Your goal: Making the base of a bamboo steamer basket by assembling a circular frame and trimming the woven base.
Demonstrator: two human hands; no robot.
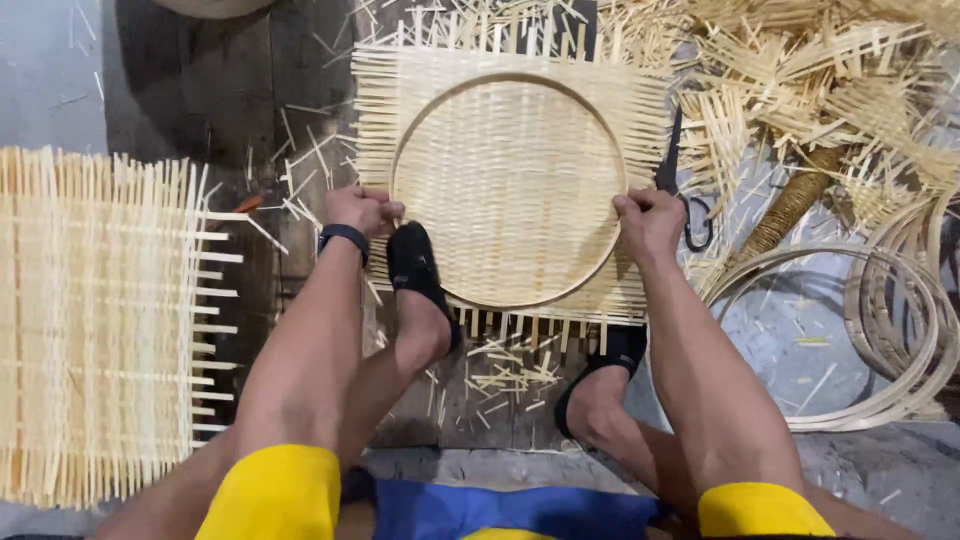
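Note:
A square woven bamboo mat (510,180) lies on a dark wooden board, with a round bamboo hoop (420,118) pressed on top of it. My left hand (360,210) grips the hoop's left edge together with the mat. My right hand (648,222) grips the hoop's right edge. A dark watch (343,236) is on my left wrist. My left foot in a black shoe (415,270) rests on the mat's lower left part. My right foot (605,375) sits below the mat's lower right corner.
Another woven bamboo mat (95,320) lies at the left. Black scissors (685,200) lie right of the mat. Several bamboo hoops (880,330) are stacked at the right. Bamboo strips and offcuts (830,90) pile at the top right; scraps (505,375) litter the board.

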